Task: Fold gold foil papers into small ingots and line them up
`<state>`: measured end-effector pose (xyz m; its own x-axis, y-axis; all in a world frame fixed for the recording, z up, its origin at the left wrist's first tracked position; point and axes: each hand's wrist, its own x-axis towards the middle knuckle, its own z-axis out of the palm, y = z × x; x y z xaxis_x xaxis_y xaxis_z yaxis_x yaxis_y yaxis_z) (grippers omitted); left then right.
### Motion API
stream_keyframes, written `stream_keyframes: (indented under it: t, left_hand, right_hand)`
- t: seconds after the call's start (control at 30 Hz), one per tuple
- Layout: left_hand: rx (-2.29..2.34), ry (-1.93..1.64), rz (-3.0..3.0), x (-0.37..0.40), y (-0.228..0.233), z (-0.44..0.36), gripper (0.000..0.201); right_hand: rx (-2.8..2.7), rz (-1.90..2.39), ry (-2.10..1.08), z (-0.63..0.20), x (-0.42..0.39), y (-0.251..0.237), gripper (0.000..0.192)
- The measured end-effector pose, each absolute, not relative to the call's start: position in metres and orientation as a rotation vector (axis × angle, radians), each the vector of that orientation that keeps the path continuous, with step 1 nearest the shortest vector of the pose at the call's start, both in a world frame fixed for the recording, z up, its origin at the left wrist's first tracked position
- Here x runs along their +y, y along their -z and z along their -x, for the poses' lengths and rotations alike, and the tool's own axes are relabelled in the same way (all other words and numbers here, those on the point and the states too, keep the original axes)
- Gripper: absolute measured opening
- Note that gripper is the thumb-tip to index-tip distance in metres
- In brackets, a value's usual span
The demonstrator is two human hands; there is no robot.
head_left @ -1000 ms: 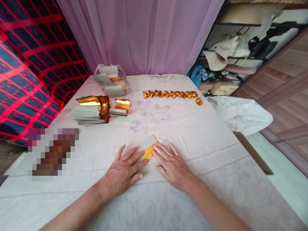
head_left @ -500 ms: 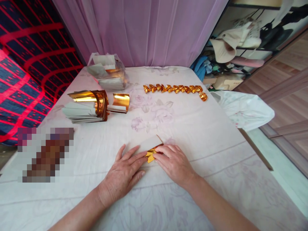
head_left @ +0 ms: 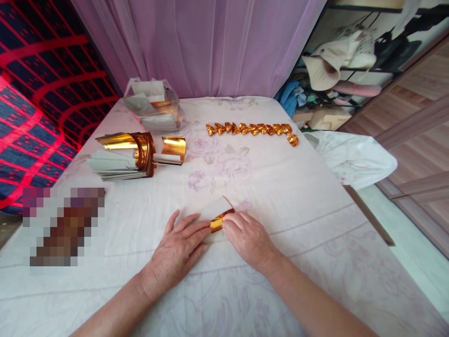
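Observation:
A sheet of gold foil paper (head_left: 216, 223) lies on the cloth in front of me, its near edge folded into a gold strip and its pale back showing beyond. My left hand (head_left: 180, 243) rests flat with fingers spread, the fingertips on the sheet's left end. My right hand (head_left: 249, 238) has its fingers bent and pressed together at the right end of the gold strip; its thumb is mostly hidden.
Fanned gold foil sheets (head_left: 119, 161) lie at left, beside a curled foil piece (head_left: 174, 146). Behind them stands a clear bag (head_left: 152, 105) of sheets. Folded gold pieces (head_left: 249, 128) form a row at the back. A pixelated patch covers something at left.
The near gold flap has been folded over, so the gold strip looks narrower and straighter. My right fingers have drawn closer together on it. The whole view has shifted slightly.

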<state>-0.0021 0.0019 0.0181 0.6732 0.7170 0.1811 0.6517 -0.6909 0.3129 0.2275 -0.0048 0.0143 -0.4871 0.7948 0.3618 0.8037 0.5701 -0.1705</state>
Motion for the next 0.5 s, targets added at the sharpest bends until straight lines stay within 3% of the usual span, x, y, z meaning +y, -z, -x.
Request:
stream_keyframes:
  t: [0.27, 0.5]
  left_hand:
    - [1.193, -0.46, -2.664, 0.016, -0.029, -0.019, 0.021]
    - [1.23, -0.509, -2.645, 0.018, -0.028, -0.025, 0.019]
  right_hand:
    - [-2.412, 1.323, 0.039, -0.227, -0.006, -0.015, 0.023]
    - [-2.331, 1.341, -0.077, -0.22, -0.008, -0.019, 0.013]
